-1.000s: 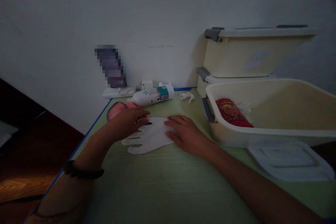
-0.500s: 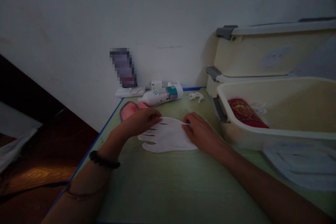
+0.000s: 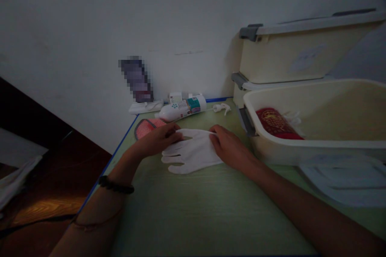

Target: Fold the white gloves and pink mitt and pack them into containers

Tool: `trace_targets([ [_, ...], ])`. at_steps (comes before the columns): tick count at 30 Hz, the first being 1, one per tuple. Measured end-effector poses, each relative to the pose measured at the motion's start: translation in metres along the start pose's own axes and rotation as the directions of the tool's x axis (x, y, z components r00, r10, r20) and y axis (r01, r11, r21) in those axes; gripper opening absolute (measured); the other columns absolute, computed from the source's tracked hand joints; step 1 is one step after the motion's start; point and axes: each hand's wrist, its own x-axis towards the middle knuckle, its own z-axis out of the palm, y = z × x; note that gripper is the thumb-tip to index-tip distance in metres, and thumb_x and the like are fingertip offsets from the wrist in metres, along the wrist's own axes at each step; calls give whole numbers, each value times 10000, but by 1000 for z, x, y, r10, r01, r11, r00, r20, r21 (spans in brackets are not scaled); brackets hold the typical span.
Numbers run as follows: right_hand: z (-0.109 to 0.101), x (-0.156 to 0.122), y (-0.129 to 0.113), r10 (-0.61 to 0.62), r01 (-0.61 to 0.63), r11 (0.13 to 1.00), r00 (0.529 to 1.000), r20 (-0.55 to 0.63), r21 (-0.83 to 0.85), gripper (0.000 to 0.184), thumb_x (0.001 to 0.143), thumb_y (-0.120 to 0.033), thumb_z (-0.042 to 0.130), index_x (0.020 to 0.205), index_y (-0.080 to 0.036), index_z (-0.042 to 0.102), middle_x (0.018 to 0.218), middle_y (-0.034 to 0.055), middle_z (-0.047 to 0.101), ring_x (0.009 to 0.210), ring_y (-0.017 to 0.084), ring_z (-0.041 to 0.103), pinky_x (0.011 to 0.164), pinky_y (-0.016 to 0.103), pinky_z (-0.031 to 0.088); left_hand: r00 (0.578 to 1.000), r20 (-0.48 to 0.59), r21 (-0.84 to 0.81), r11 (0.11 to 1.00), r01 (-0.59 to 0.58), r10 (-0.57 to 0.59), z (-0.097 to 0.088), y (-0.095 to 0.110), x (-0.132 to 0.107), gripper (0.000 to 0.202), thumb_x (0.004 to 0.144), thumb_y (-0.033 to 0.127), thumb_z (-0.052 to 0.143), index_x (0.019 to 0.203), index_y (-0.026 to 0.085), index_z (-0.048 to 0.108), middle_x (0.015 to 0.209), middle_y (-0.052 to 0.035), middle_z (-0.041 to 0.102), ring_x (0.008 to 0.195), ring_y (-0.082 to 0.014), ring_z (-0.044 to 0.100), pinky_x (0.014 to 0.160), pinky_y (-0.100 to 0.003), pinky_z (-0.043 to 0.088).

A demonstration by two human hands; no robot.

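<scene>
A white glove (image 3: 196, 150) is stretched between my hands over the green tabletop, its fingers pointing left. My left hand (image 3: 161, 138) pinches the tip of the glove's upper finger. At the cuff end, my right hand (image 3: 230, 144) grips the upper edge, thumb and fingers closed on the cloth. Just behind my left hand lies a pink cloth item (image 3: 146, 127) with a dark checked trim, partly covered by that hand.
A white bottle (image 3: 182, 108) lies at the back beside a pump head (image 3: 222, 108). A phone (image 3: 137, 80) leans on a white stand by the wall. To the right, a cream bin (image 3: 301, 150) holds a red packet (image 3: 276, 123); lidded boxes (image 3: 280, 56) stand behind it.
The glove's upper finger has been pulled apart from the others, and its lower edge now slants. Both hands keep their hold. The whole view has shifted slightly.
</scene>
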Motion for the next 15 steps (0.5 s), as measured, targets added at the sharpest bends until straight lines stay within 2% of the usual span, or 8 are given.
trace_targets([
  [4, 3, -1, 0, -22, 22, 999, 1000, 8, -33, 238, 848, -126, 387, 1063, -131, 487, 1026, 116, 563, 896, 209, 562, 754, 315, 416, 998, 54, -19, 999, 30, -29, 1, -3, -2, 381, 763, 401, 559, 1056, 167, 489, 781, -5, 558, 684, -143, 525, 563, -234, 398],
  [7, 6, -2, 1, -38, 39, 996, 999, 22, -79, 328, 837, -87, 364, 1144, -115, 476, 1064, 137, 537, 918, 223, 566, 764, 340, 438, 997, 76, 15, 999, 30, -31, 1, -4, -2, 348, 762, 371, 559, 1040, 166, 516, 769, -4, 553, 676, -146, 523, 563, -241, 398],
  [11, 2, -2, -1, -49, 46, 990, 999, -19, -130, 332, 826, -87, 378, 1127, -111, 516, 1064, 150, 510, 894, 229, 559, 773, 372, 456, 999, 12, 3, 999, 33, -33, 2, -1, -2, 387, 775, 280, 542, 1135, 162, 460, 823, -21, 578, 744, -158, 556, 642, -272, 437],
  [13, -2, -3, -6, -113, 98, 985, 989, -96, -142, 302, 815, -113, 431, 1094, -123, 546, 1060, 147, 504, 962, 245, 519, 824, 391, 441, 999, -30, 11, 999, 30, -30, 3, 2, -3, 452, 772, 236, 543, 1198, 163, 414, 907, -46, 594, 815, -169, 569, 704, -295, 449],
  [15, -6, -5, -13, -227, 213, 970, 966, -125, -118, 256, 821, -133, 457, 1044, -152, 581, 1023, 120, 523, 989, 237, 489, 864, 389, 421, 998, -65, 55, 999, 2, 1, 3, 5, -4, 442, 767, 221, 551, 1189, 174, 426, 1012, -68, 585, 891, -180, 561, 752, -309, 449],
])
